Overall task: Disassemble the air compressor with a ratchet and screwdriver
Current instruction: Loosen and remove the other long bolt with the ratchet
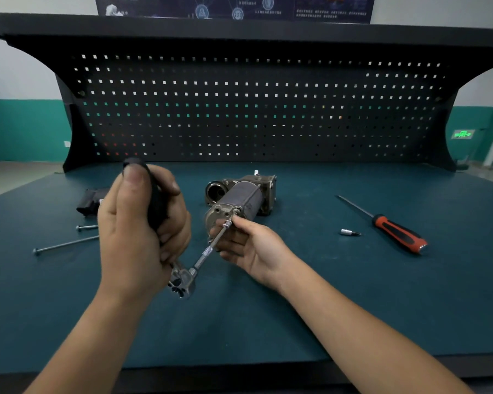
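The air compressor (244, 196), a grey metal cylinder on a cast housing, lies on its side in the middle of the green bench mat, end cap toward me. My left hand (143, 226) is closed around the black handle of the ratchet (182, 282), whose head sits low near the mat. A long extension bar (209, 250) runs from the head up to a bolt on the end cap. My right hand (248, 245) pinches the bar's tip with its socket against that bolt. A red-and-black screwdriver (393, 228) lies to the right, untouched.
Two long bolts (66, 244) lie at the left, near a black plastic part (90, 201). A small loose socket bit (350, 232) rests between compressor and screwdriver. A dark pegboard (254, 109) rises behind the mat. The bench's front edge (239, 373) runs below my forearms.
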`<move>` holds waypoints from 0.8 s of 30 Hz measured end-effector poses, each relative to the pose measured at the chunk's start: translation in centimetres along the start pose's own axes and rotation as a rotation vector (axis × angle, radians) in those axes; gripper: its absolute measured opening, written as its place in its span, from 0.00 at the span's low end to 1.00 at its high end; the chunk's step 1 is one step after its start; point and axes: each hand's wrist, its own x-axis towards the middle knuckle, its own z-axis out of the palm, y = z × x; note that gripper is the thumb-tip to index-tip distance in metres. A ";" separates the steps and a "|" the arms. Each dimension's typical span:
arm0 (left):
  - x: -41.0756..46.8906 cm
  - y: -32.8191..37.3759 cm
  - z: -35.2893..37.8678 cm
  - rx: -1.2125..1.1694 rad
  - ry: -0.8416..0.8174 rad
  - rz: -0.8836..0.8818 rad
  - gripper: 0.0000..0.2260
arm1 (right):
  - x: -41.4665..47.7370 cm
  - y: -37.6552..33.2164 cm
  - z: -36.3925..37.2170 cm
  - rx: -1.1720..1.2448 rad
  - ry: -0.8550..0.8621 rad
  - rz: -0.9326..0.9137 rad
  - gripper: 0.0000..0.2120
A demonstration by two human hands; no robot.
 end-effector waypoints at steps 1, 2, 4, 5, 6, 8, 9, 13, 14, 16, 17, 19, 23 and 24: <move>0.2 0.1 0.1 -0.004 0.057 0.000 0.17 | -0.1 -0.1 -0.3 -0.159 0.066 -0.023 0.13; 0.4 0.2 0.1 -0.010 0.117 0.000 0.18 | -0.2 -0.4 -0.6 -0.382 0.174 -0.084 0.12; 0.7 0.3 0.0 -0.025 0.223 0.000 0.18 | -0.1 -0.9 -2.1 -0.855 0.458 -0.362 0.08; 1.0 0.4 -0.2 -0.038 0.275 -0.010 0.18 | 0.0 -1.2 -2.8 -1.027 0.489 -0.489 0.16; 1.2 0.4 -0.3 -0.056 0.324 -0.024 0.18 | 0.3 -1.5 -3.3 -1.140 0.420 -0.560 0.26; 1.4 0.4 -0.5 -0.064 0.362 -0.035 0.18 | 1.0 -1.6 -3.4 -1.301 0.187 -0.592 0.37; 1.4 0.3 -0.4 -0.042 0.341 -0.026 0.18 | 1.5 -1.3 -3.3 -1.355 0.117 -0.596 0.38; 0.1 -0.5 0.6 0.215 -0.006 0.090 0.13 | 2.8 -0.9 -3.7 -1.367 0.152 -0.684 0.29; -0.4 -0.6 0.9 0.333 -0.209 0.166 0.11 | 2.9 -0.9 -3.8 -1.360 0.151 -0.704 0.28; -1.2 -1.3 1.5 0.579 -0.669 0.218 0.07 | 2.9 -0.8 -3.8 -1.340 0.139 -0.726 0.27; -1.5 -1.8 1.5 0.683 -0.842 0.227 0.08 | 2.9 -0.7 -3.8 -1.339 0.156 -0.744 0.27; -1.9 -2.6 1.3 0.799 -1.043 0.251 0.09 | 2.9 -0.4 -3.8 -1.331 0.195 -0.763 0.27; -2.3 -2.4 1.8 0.508 -0.629 0.221 0.08 | 2.9 -0.3 -3.6 -1.244 0.172 -0.780 0.26; -1.9 -1.9 2.0 0.293 -0.383 0.140 0.08 | 2.9 -0.2 -3.6 -1.231 0.177 -0.788 0.25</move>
